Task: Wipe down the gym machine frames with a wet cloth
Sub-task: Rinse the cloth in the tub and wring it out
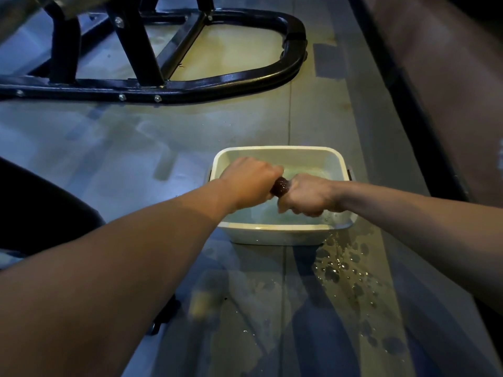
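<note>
A dim, glossy gym floor runs under everything, spattered with water drops just on the near side of where the hands meet. Over a white tub of water, the left hand and right hand each curl tight round one end of a dark, twisted wet cloth — only a short glistening knot shows between the two fists. Well beyond the grip, the black machine frame rests on the floor — bolts along its near rail.
</note>
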The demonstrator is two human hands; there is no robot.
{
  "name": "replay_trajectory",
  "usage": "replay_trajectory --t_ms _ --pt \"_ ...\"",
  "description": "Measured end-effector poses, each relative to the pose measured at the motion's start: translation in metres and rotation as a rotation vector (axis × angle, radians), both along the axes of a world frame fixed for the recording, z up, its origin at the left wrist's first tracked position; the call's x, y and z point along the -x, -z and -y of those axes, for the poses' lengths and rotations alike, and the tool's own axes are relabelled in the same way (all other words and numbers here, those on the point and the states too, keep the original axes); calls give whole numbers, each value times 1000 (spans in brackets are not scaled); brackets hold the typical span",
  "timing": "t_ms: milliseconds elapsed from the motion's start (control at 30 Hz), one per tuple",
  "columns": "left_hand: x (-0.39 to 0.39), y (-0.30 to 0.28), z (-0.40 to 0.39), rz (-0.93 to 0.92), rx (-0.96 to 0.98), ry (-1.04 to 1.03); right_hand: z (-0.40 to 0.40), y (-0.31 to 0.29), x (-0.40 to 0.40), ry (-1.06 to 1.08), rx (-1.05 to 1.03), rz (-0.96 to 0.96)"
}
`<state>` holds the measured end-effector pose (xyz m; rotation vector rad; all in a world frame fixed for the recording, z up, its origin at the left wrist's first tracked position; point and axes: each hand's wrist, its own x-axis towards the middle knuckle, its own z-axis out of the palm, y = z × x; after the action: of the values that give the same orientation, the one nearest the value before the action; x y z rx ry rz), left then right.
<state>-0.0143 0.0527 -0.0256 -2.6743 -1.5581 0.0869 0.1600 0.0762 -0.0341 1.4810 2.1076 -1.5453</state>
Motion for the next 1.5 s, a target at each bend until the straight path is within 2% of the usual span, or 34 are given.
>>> replay_trajectory --t_ms 67,200,267,367,467,567,667,700,767,867,933,1000,1067,1100,1167,1233,1267,1333,1400,1500 --pt "0 5 -2 -27 -16 31 0 1 -3 6 145 -1" --pt "-3 17 -12 -157 -6 -111 -12 17 3 46 -109 89" --pt "-1 27 -15 -228 30 -177 -17 20 8 -40 -193 168" --pt "4 44 -13 -179 141 -256 -17 24 13 -191 -367 291" --pt "5 56 -11 -163 254 -271 -17 35 14 -280 -527 423" --pt "-1 61 -8 -303 290 -239 -18 39 11 -338 -657 553" --pt "-10 61 -8 -394 309 -195 -15 45 13 -355 -688 612" --pt "-11 62 -7 -362 318 -195 -16 48 14 -367 -674 622" --pt "-9 64 -7 -177 335 -213 -20 50 13 -340 -640 566" --pt "-1 61 -8 284 375 -333 -24 35 6 -94 -378 244" --pt "3 55 -11 492 399 -382 -23 22 2 97 -213 34" --pt "6 46 -15 472 409 -351 -23 16 -4 274 -38 -95" --pt "9 37 -16 401 392 -347 -20 15 -7 370 23 -164" --pt "9 34 -16 422 403 -380 -17 15 -8 384 -32 -182" --pt "10 25 -17 615 513 -509 -9 16 -11 345 -338 -156" --pt "5 18 -16 829 616 -636 0 18 -17 205 -695 -79" --pt "5 14 -15 914 653 -685 2 19 -19 97 -790 -42" --pt "5 6 -14 1053 776 -746 6 24 -25 -79 -820 68" --pt "5 -3 -13 1184 1005 -745 5 30 -29 -125 -819 119" --pt "3 -14 -9 1365 1332 -695 6 28 -25 -13 -895 -100"
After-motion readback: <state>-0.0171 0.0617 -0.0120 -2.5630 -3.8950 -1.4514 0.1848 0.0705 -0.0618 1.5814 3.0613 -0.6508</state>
